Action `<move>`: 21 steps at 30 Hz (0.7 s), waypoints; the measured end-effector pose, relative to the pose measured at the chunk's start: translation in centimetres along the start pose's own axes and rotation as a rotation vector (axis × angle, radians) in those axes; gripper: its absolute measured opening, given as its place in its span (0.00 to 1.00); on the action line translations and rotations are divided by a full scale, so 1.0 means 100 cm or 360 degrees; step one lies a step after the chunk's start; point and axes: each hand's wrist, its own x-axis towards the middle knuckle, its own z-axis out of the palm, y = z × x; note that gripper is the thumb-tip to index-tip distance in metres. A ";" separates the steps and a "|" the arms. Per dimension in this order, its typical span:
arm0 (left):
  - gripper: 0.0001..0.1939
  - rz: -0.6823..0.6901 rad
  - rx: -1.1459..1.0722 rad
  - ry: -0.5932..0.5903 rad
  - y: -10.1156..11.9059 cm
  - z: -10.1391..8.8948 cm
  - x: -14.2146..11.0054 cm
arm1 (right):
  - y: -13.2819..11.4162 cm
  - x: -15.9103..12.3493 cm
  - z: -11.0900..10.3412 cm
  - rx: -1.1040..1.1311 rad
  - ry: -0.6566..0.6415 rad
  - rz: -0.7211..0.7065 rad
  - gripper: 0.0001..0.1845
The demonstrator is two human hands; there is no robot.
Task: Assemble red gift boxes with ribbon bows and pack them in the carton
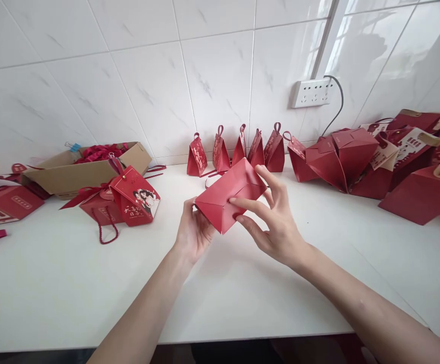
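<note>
Above the middle of the white table I hold a red paper gift box [223, 194], tilted with its folded panels facing me. My left hand [195, 232] grips it from the lower left, the fingers partly hidden behind and beneath it. My right hand [271, 217] is at the box's right side: the index fingertip presses on a flap near the middle, the thumb touches the lower edge, and other fingers lie along the right edge. What is inside the box, if anything, does not show.
Several small red boxes with ribbon loops [197, 156] stand along the wall. Larger red boxes [341, 154] are piled at the right. On the left are a cardboard box [68, 174] of red ribbon and decorated gift boxes [136, 197]. A power strip [312, 93] hangs on the tiles.
</note>
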 end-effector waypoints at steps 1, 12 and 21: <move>0.11 -0.0004 0.0017 -0.0007 0.000 0.000 0.000 | 0.000 0.001 -0.001 0.0013 -0.0020 -0.0014 0.16; 0.08 0.0024 0.0021 -0.0017 -0.001 -0.003 0.002 | 0.003 -0.001 -0.004 0.0093 -0.0110 0.0042 0.14; 0.08 0.0033 0.0024 0.0020 -0.001 -0.001 0.000 | 0.002 0.000 -0.003 0.0060 -0.0121 0.0040 0.13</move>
